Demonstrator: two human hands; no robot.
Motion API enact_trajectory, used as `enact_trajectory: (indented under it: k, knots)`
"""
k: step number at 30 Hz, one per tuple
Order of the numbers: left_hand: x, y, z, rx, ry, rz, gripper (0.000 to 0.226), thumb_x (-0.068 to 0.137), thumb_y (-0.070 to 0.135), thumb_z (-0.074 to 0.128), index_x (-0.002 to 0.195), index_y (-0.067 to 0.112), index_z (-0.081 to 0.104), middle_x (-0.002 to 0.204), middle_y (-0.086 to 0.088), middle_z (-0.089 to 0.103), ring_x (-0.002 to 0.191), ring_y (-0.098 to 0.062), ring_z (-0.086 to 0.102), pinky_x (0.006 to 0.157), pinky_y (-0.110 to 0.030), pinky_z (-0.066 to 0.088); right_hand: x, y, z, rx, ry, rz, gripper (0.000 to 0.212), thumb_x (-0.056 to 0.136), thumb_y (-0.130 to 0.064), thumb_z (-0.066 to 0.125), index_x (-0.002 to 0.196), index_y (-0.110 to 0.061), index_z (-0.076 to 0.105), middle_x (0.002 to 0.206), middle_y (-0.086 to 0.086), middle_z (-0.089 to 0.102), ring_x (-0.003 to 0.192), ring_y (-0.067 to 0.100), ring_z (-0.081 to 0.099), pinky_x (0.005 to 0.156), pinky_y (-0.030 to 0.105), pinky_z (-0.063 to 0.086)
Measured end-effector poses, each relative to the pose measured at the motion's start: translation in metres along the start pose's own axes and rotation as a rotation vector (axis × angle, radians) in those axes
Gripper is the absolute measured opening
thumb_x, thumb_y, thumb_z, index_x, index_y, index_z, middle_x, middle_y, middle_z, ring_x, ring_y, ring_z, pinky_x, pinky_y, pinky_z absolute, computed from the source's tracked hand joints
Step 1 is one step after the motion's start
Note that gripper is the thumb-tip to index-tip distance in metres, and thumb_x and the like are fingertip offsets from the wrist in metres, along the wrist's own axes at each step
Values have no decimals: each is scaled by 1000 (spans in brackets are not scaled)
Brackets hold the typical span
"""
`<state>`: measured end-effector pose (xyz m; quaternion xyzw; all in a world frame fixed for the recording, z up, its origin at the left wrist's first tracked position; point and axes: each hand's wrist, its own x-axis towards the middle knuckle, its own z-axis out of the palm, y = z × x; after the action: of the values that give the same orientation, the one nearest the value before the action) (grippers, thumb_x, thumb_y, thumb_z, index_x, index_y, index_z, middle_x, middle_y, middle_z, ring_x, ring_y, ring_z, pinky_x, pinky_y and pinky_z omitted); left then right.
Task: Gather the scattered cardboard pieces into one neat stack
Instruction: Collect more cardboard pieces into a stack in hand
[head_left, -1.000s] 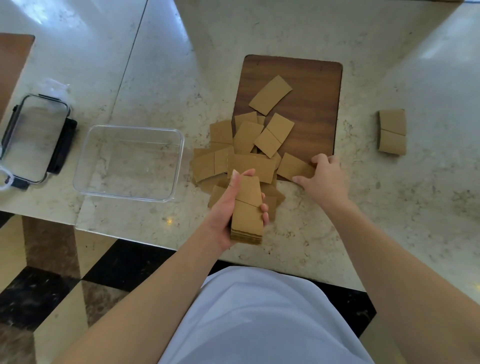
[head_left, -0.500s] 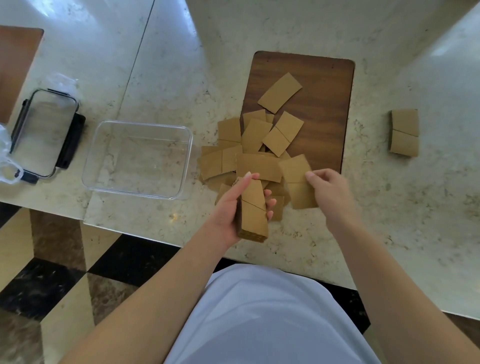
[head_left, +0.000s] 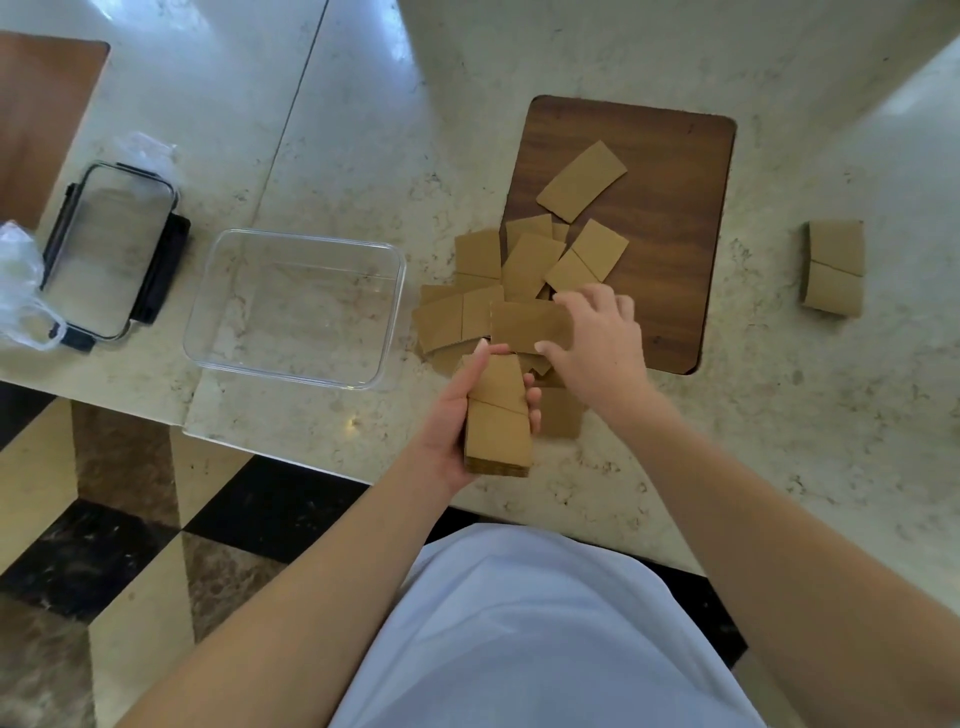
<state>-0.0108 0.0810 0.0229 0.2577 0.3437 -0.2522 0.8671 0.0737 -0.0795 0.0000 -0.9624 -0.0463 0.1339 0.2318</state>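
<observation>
My left hand (head_left: 457, 415) grips a stack of brown cardboard pieces (head_left: 498, 415) above the table's near edge. My right hand (head_left: 597, 343) reaches over the scattered pile (head_left: 498, 291) and pinches one long cardboard piece (head_left: 527, 325) between thumb and fingers. Several more pieces lie loose on the marble table and on the wooden board (head_left: 670, 171), one of them (head_left: 582, 182) alone near the board's middle. A separate small stack (head_left: 834, 267) sits far to the right on the table.
A clear plastic container (head_left: 296, 306) stands left of the pile. Its lid (head_left: 109, 249) lies further left, next to a crumpled plastic bag (head_left: 21, 291). The table edge runs just below my hands, with tiled floor beneath.
My right hand lifted one piece from the right of the pile, laid it on the stack in my left hand, then moved left to pinch another long piece in the pile.
</observation>
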Motion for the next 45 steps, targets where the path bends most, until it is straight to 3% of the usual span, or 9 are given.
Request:
enact_trajectory:
  k: [4,12,18,24,30,34,38,41,45]
  knots:
    - [-5,4,-6,-43,-42,-5,35,92,40,74,116,15,73,107,-20,68,93,-33,69,79,-48,60,22,-4,10,-237,-119,-129,75,80,-57,75,143,-22,51,147,9,42,134,35,35,105,52,33]
    - [-4,1,-14,-32,27,-47,31,93,29,68,118,12,70,105,-24,67,93,-38,69,81,-50,58,18,4,4,-404,53,-249,66,85,-66,58,123,-12,64,125,8,60,118,31,50,97,48,36]
    - [0,0,-21,-17,81,-43,39,91,30,70,126,12,64,103,-23,70,89,-37,71,76,-47,59,-11,-4,-16,-18,122,-168,68,89,-65,59,128,-9,61,111,5,72,98,25,67,85,40,54]
    - [0,-2,-17,-8,52,-12,38,95,40,70,122,13,68,105,-20,72,86,-32,71,76,-44,60,-39,-11,-20,382,-131,45,50,85,-57,73,114,-22,53,96,-14,61,80,3,62,61,15,50]
    - [1,-5,-7,186,91,29,49,84,43,77,125,16,74,114,-15,77,89,-28,77,72,-41,64,-59,-24,-10,662,-291,322,29,106,-37,49,93,-12,56,81,-1,55,66,13,48,57,28,37]
    - [0,-6,-11,232,117,52,45,87,13,71,129,27,67,107,-13,76,78,-27,75,63,-42,61,-74,-31,-5,347,-350,47,36,108,-43,39,90,-23,63,78,-7,65,67,13,61,54,29,42]
    - [0,-4,-18,53,89,88,53,92,-2,57,138,23,55,108,-24,72,86,-34,73,76,-47,63,-63,-8,1,199,-90,20,28,104,-39,51,93,-17,64,90,-2,63,83,20,58,67,35,48]
    - [-3,-1,-24,-25,83,90,42,92,13,71,131,26,63,99,-17,69,80,-27,69,72,-42,61,-57,8,15,-100,-147,-75,44,90,-47,70,122,-19,62,117,3,55,109,25,49,89,38,44]
    - [-8,0,-32,-51,86,55,35,81,39,85,108,21,70,96,-12,67,80,-23,67,72,-39,60,-58,13,35,-197,-138,-127,60,76,-55,81,120,-19,61,119,3,52,113,26,46,93,42,35]
